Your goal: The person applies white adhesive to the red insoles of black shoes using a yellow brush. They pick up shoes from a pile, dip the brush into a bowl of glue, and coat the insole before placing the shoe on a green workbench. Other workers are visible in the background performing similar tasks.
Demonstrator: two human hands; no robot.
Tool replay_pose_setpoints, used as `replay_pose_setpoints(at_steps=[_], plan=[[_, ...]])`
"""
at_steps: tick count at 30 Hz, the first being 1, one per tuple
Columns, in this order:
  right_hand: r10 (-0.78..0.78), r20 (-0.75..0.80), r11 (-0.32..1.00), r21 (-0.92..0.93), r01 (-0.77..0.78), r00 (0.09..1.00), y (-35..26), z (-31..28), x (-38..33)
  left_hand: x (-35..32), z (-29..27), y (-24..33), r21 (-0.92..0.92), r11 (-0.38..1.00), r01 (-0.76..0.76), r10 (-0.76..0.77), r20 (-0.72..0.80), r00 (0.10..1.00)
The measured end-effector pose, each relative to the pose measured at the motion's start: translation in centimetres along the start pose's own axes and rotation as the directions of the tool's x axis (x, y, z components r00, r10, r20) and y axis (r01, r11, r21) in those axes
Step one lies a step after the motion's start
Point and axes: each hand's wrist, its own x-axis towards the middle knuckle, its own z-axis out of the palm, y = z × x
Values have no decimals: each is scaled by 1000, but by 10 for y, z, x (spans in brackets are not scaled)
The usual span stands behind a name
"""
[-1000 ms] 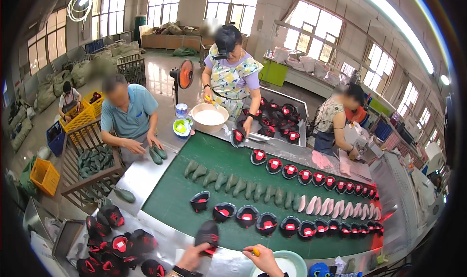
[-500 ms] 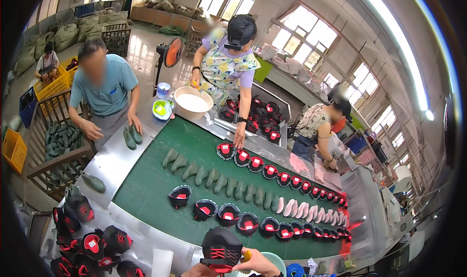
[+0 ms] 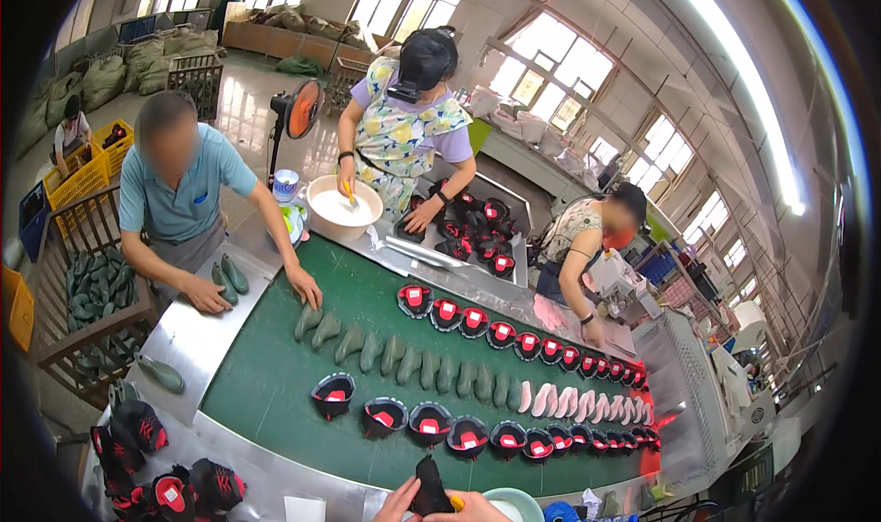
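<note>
Fingers of both hands close on one black shoe upper (image 3: 429,487) at the near edge of the green conveyor belt (image 3: 275,384): left hand (image 3: 396,502) grips its side, right hand (image 3: 473,507) its base beside a pale bowl (image 3: 514,502). Steadying it firmly while working seems wise, clear of the belt's row of uppers (image 3: 431,424).

Only the tips of both hands show at the bottom edge. The left hand (image 3: 396,502) has its fingers curled in a grip. The right hand (image 3: 477,509) sits close beside it, fingers bent, almost touching.
</note>
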Motion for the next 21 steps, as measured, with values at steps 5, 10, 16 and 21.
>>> replay_pose_setpoints(at_steps=[5,10,16,21], plan=[[73,-21,997,12,-73,997,-1,6,4,-9,8,-24,-14,1000,-4,5,39,999],[84,-30,996,10,-84,996,-9,18,21,-6,-4,-26,-135,989,55,-51,38,998],[95,-67,996,6,-94,993,-14,24,26,0,-13,-28,-245,964,104,-98,34,995],[86,-65,996,-11,-87,994,-16,28,33,2,-20,-31,-295,945,138,-139,16,990]])
